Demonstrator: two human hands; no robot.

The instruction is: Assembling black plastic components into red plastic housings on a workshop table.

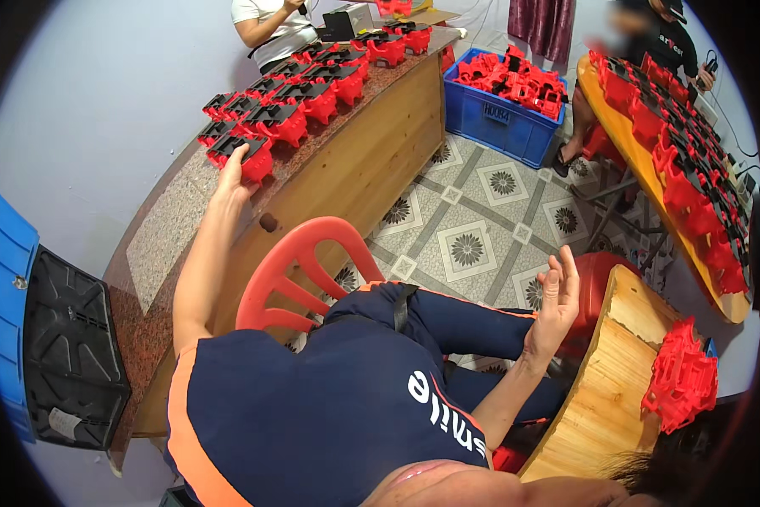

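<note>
Room: tiled floor (481,211) with flower-pattern squares, pale wall at 9 to 11 o'clock, workstations on three sides.
Near field, 6 o'clock: wearer's dark blue shirt with orange trim fills the lower frame; red plastic chair (291,266) just beyond it.
Near right, 4 o'clock: wooden table (604,397) carrying one red plastic part (680,380) near its far edge.
Right hand (556,300): raised at 3 o'clock above the lap, palm open, fingers spread and slightly curled; holds nothing and touches nothing.
Near left, 8 o'clock: blue bin (0,296) with a black ribbed panel (71,351) leaning on it.
Left hand (232,179): stretched to 11 o'clock across the stone-topped table (164,245); fingers rest on the nearest red-and-black assembly (243,156). Whether they close around it cannot be told.
Assembly position: front end of the row, at the table edge nearest the wearer.
Progress (judged): a long double row of red-and-black assemblies (312,89) already stands on that table, suggesting many units are done; the blue crate (503,114) at 12 o'clock holds loose red parts, suggesting more remain.
Far field, 12 to 2 o'clock: two other people at work; a curved wooden table (634,160) at 2 o'clock lined with more red-and-black units.
</note>
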